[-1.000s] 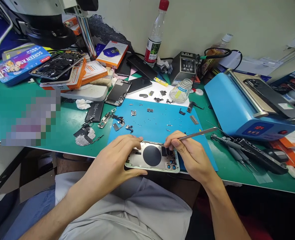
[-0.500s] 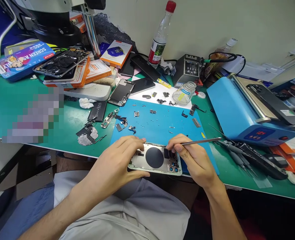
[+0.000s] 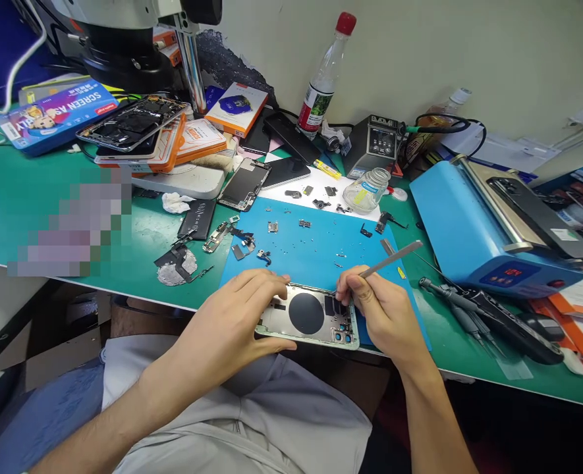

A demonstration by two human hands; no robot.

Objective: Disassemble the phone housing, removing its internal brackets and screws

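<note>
My left hand (image 3: 239, 316) grips the left end of a phone back housing (image 3: 278, 319), fingers over its far edge and thumb along the near edge. The housing lies open, showing a bare metal inside with a round black pad (image 3: 305, 313). In my right hand (image 3: 377, 309) is a pair of metal tweezers (image 3: 392, 258), held like a pen, shaft slanting up to the right. Their tips point into the housing's right end, close to a dark part; my fingers partly hide the contact. Small removed phone parts (image 3: 242, 243) lie on the blue mat (image 3: 301, 253) beyond.
A glass jar (image 3: 367, 189) and a plastic bottle (image 3: 321, 85) stand behind the mat. On the right are a blue heating machine (image 3: 459, 224) and screwdrivers (image 3: 464, 309). Left hold a battery (image 3: 196, 219), boxes (image 3: 56, 112) and a microscope (image 3: 128, 46).
The tweezers have turned in my right hand: their rear end now points higher and sits further left. My left hand keeps its hold on the housing. The camera view has shifted slightly.
</note>
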